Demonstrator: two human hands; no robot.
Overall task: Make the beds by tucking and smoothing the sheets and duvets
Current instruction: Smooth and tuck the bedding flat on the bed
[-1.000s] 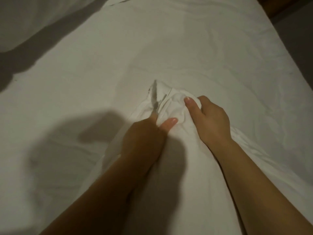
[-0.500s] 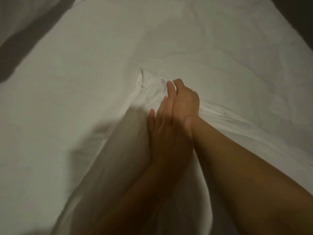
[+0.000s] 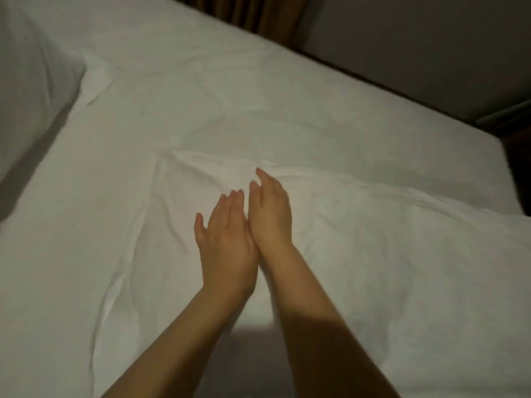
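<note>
Left hand [image 3: 227, 248] and right hand [image 3: 270, 216], fingers straight, edges touching, lie apparently flat on the crumpled white fabric duvet [image 3: 373, 254] covering the white sheet [image 3: 71, 225]; white pillow [image 3: 28, 67] upper left, brown curtain [image 3: 258, 12] beyond.

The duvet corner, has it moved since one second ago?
Yes. The duvet corner went down against the sheet: then bunched up in both hands, now lying flat on it, left hand and right hand open.

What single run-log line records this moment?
step: smoothing duvet | left hand: open, fingers straight | right hand: open, beside left | duvet: creased
</note>
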